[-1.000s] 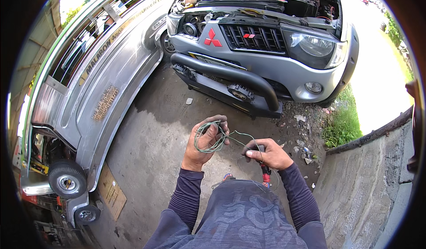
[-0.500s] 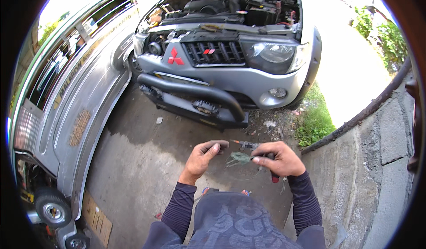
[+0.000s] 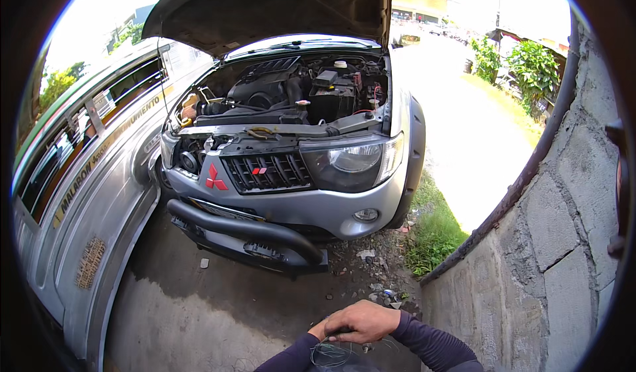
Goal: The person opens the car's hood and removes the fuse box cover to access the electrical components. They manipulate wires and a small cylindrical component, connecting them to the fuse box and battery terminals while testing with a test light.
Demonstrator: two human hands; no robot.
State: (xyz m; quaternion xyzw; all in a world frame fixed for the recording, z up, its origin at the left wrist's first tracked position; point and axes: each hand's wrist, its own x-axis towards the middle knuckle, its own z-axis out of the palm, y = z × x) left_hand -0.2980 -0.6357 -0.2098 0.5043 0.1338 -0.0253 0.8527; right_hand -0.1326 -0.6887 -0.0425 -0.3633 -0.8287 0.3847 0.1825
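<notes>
My right hand [image 3: 363, 320] is closed at the bottom of the view, with a loose coil of thin green wire [image 3: 331, 351] hanging under its fingers. My left hand [image 3: 319, 329] sits close against it on the left, mostly hidden behind it, so its fingers do not show. Both hands are low in front of a silver pickup or SUV [image 3: 358, 206], whose hood [image 3: 265, 14] is raised over the engine bay [image 3: 278, 87]. A black tubular bumper guard [image 3: 245, 229] crosses the front below the grille [image 3: 265, 172].
A metal-bodied passenger vehicle [image 3: 106, 200] stands close along the left. A concrete block wall [image 3: 543, 253] with a dark edge runs along the right. Grass [image 3: 434, 239] and rubble [image 3: 371, 272] lie beside the front wheel. A bright road and plants [image 3: 530, 74] show beyond.
My view has tilted up toward the engine and raised hood, so the hands sit lower in it. My hands have come together, the right now over the left.
</notes>
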